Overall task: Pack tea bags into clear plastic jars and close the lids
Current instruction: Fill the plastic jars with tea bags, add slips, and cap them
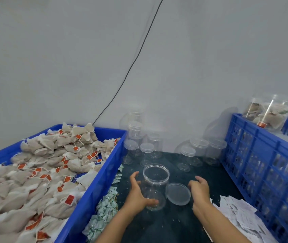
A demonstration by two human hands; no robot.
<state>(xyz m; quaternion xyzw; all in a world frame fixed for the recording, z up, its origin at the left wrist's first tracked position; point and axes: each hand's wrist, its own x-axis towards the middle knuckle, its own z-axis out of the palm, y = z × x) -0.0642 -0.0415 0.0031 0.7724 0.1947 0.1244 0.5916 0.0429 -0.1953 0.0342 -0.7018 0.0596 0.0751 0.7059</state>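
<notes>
An open clear jar (154, 185) stands upright on the dark table (183, 223), a little below the centre of the view. The left hand (137, 192) grips it from the nine o'clock side: the thumb curls around the jar's near wall by its base and the fingers reach around the far side.

The jar's clear lid (178, 193) lies flat on the table at three o'clock of the jar, just beside it. The right hand (199, 189) is at the lid's three o'clock edge with its fingers loosely curled; whether they touch the rim cannot be told, and they clasp nothing.

At nine o'clock of the jar a blue tray (94, 188) holds a heap of tea bags (39, 172) with red tags. Small green-and-white sachets (104, 206) lie along the tray's right wall. At twelve o'clock, capped empty jars (146, 151) stand in two clusters against the wall. At three o'clock stands a blue crate (262, 165), with a filled jar (267, 113) on top at its far end. White paper slips (239, 216) lie at four o'clock by the right forearm.
</notes>
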